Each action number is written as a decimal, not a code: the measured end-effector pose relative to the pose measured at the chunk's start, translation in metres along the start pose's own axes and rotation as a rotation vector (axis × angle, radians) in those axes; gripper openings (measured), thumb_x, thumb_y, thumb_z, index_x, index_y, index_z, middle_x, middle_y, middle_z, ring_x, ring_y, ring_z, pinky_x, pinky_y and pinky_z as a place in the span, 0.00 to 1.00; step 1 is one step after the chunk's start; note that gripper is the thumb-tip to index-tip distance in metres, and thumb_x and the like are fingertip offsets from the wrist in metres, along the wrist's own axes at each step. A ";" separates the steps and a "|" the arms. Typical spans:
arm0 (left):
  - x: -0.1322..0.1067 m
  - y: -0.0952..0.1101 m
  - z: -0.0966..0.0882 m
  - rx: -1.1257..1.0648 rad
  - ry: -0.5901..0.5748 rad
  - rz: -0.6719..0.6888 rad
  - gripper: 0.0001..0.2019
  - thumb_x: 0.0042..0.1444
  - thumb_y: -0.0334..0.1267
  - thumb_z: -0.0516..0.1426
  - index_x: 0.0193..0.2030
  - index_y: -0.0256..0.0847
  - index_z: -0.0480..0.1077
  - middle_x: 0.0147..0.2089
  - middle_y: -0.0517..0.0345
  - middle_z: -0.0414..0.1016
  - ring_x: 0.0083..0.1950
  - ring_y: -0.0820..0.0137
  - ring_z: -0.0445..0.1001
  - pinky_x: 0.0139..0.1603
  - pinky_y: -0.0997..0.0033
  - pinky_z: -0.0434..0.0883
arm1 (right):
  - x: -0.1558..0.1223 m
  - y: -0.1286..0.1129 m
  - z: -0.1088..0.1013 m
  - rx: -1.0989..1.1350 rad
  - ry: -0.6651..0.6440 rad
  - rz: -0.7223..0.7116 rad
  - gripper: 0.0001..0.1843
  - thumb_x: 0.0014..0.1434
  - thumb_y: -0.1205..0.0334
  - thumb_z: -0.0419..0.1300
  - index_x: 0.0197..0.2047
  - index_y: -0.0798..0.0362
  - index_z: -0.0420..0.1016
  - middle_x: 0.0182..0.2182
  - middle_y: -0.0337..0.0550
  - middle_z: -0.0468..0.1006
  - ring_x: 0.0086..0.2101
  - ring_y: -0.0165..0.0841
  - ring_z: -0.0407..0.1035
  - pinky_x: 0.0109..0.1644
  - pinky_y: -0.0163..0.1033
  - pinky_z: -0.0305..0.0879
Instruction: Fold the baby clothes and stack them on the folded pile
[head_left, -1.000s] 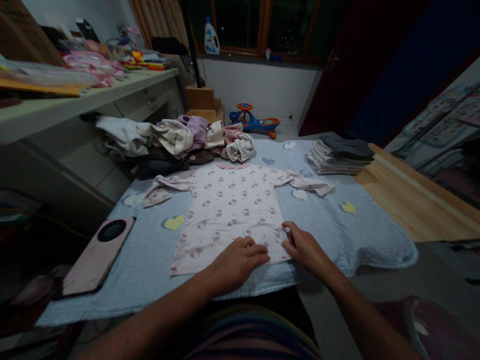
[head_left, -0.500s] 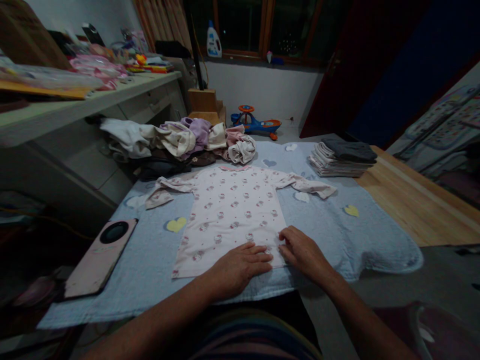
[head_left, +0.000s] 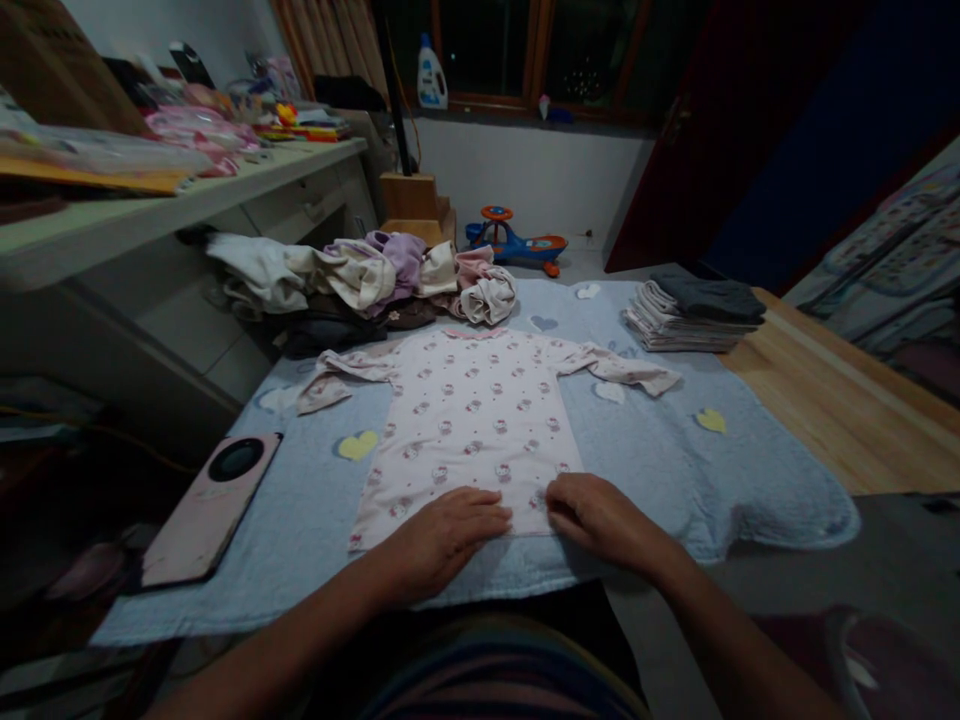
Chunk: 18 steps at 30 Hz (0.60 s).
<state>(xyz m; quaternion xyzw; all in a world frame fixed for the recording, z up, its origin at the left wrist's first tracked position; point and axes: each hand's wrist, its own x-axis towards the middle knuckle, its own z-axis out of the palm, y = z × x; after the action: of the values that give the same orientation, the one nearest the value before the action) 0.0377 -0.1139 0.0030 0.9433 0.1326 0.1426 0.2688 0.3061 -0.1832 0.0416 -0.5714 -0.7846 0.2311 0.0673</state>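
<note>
A pale pink long-sleeved child's shirt [head_left: 469, 420] with a small cat-face print lies spread flat, its pink collar away from me and its sleeves stretched to both sides. My left hand [head_left: 450, 530] rests on the lower hem, palm down, fingers stretched and pointing right. Near the lower right corner, my right hand [head_left: 600, 515] touches the fabric with bent fingers; the thumb sits a little apart from them. The fingertips of this hand are partly hidden. Under the shirt is a light blue quilted cover [head_left: 645, 460] with heart and cloud shapes.
Crumpled clothes [head_left: 375, 275] are heaped at the back left. A stack of folded clothes [head_left: 690, 312] stands at the back right beside a bare wooden surface [head_left: 795, 390]. A pink phone [head_left: 214, 510] lies at the left edge. A cluttered desk [head_left: 292, 175] borders the left side.
My left hand has slid left along the hem. My right hand has shifted slightly left and onto the shirt, its fingers more bent. The shirt lies as before; the view has tilted slightly.
</note>
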 end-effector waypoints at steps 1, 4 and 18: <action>-0.001 -0.001 0.001 0.006 0.007 0.014 0.18 0.67 0.31 0.49 0.61 0.45 0.68 0.61 0.54 0.74 0.66 0.65 0.66 0.65 0.58 0.66 | 0.003 -0.004 0.002 0.007 -0.004 -0.020 0.05 0.61 0.65 0.56 0.36 0.53 0.72 0.33 0.43 0.75 0.35 0.33 0.67 0.40 0.36 0.57; -0.004 -0.003 0.002 0.036 0.009 0.049 0.18 0.67 0.31 0.49 0.61 0.45 0.67 0.62 0.54 0.73 0.66 0.63 0.66 0.66 0.55 0.66 | 0.008 -0.010 0.007 0.011 -0.039 -0.035 0.04 0.61 0.63 0.58 0.37 0.53 0.73 0.34 0.43 0.76 0.35 0.33 0.67 0.40 0.36 0.57; -0.057 -0.030 -0.030 0.148 0.160 -0.194 0.14 0.67 0.34 0.51 0.54 0.45 0.73 0.62 0.50 0.71 0.63 0.64 0.68 0.62 0.59 0.69 | 0.027 -0.016 -0.001 0.119 -0.072 -0.128 0.07 0.60 0.67 0.56 0.38 0.52 0.75 0.34 0.41 0.77 0.35 0.32 0.68 0.39 0.34 0.58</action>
<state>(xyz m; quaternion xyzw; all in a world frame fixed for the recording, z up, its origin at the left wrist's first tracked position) -0.0301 -0.0935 -0.0004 0.9288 0.2545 0.1806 0.1996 0.2832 -0.1616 0.0455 -0.5066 -0.8063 0.2928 0.0873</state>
